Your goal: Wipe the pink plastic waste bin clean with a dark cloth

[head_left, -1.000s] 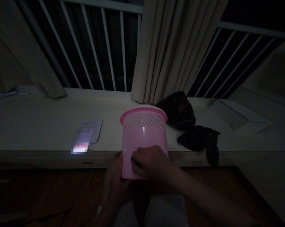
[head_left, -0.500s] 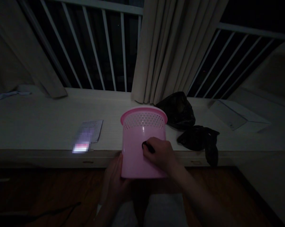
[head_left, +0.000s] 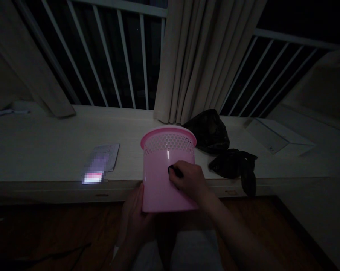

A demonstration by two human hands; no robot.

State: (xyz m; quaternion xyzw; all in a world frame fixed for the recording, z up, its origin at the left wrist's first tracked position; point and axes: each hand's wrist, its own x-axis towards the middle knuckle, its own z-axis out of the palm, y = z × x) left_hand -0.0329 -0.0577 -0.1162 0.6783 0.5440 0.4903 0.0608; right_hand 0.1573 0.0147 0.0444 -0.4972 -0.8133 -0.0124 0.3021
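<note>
A pink plastic wastebasket (head_left: 158, 184) stands upright in front of me, with a band of honeycomb holes under its flared rim. My left hand (head_left: 136, 210) grips it low on the left, fingers along the side wall and thumb near the bottom edge. My right hand (head_left: 189, 180) is closed around a small, dark, crumpled piece (head_left: 176, 171), pressed against the basket's front wall. Whether this piece is cloth or plastic is hard to make out in the dim light. The basket's inside is hidden.
Behind the basket runs a pale window ledge (head_left: 59, 146). Two black plastic bags (head_left: 208, 131) lie on its right, near a white box (head_left: 279, 137). Papers (head_left: 113, 154) and a blurred lit phone-like object (head_left: 93, 177) lie at left. A curtain (head_left: 183, 64) hangs behind.
The view has shifted slightly, so everything appears a little further left. Both hands keep their holds, and the right hand stays at about the same spot on the basket's wall.
</note>
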